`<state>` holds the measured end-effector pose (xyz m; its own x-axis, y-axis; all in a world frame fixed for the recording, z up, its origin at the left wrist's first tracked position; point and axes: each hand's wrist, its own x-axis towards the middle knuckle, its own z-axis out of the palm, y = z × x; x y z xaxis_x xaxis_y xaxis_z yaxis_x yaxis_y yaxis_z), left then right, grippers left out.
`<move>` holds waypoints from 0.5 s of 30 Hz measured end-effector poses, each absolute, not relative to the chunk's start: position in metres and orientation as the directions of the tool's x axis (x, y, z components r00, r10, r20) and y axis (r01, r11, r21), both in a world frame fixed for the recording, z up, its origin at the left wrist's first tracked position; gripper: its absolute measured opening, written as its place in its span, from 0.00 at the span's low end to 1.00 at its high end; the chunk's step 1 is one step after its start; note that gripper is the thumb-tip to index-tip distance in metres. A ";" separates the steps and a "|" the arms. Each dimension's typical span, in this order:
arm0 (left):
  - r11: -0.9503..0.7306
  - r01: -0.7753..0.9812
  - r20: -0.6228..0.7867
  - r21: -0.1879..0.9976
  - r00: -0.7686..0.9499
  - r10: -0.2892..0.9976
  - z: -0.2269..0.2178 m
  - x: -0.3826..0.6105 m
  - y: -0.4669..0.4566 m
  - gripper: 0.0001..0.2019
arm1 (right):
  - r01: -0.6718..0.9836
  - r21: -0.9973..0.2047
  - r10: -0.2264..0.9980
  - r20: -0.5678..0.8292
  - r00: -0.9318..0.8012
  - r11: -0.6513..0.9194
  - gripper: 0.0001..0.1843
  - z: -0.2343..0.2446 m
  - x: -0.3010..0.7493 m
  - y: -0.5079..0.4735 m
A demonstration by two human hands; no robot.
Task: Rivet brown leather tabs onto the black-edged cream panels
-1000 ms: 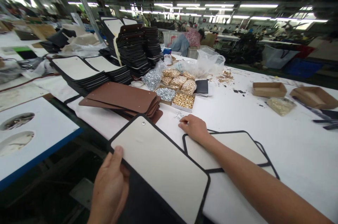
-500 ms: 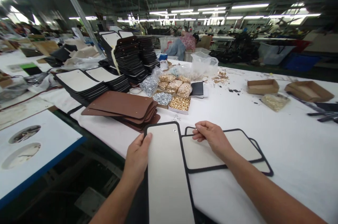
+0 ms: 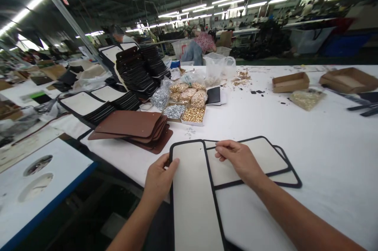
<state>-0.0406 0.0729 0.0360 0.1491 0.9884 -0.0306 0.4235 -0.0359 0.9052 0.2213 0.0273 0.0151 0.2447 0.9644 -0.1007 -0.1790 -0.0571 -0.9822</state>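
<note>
My left hand grips the left edge of a long white panel with a black border, thumb on top. A small hole or fitting shows near the panel's upper right corner. Above the table, my right hand is pinched closed, its fingertips just right of that corner. Whatever it may hold is too small to make out. Beneath that hand lie more black-edged white panels, overlapping on the table.
Brown panels are piled to the left, with stacked black-edged panels behind. Farther in are a box of silver fittings, a box of gold fittings and bagged fittings. Cardboard trays stand at the right.
The view has turned and tilted slightly. My left hand still grips the panel; my right hand stays pinched close to the panel's upper right corner.
</note>
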 end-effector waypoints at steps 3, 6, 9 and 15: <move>-0.115 0.520 0.024 0.846 0.179 0.984 0.041 -0.043 0.069 0.16 | -0.016 -0.997 0.977 0.077 0.198 0.082 0.09 0.023 0.214 0.022; -0.232 0.588 0.114 0.775 0.231 0.966 0.047 -0.042 0.058 0.12 | 0.193 -0.943 0.948 0.296 0.119 0.270 0.06 0.034 0.203 0.012; -0.381 0.612 0.252 0.693 0.290 0.923 0.048 -0.040 0.042 0.08 | 0.286 -0.885 0.913 0.402 0.070 0.368 0.07 0.043 0.193 0.001; -0.675 0.509 0.541 0.534 0.407 0.736 0.038 -0.040 0.013 0.13 | 0.386 -0.690 0.748 0.664 0.000 0.612 0.07 0.047 0.179 -0.017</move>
<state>-0.0397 0.0128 0.0381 0.4070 0.7359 0.5412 0.5094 -0.6746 0.5342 0.1794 -0.0169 0.0469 0.0002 0.7481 0.6636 0.3865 0.6120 -0.6900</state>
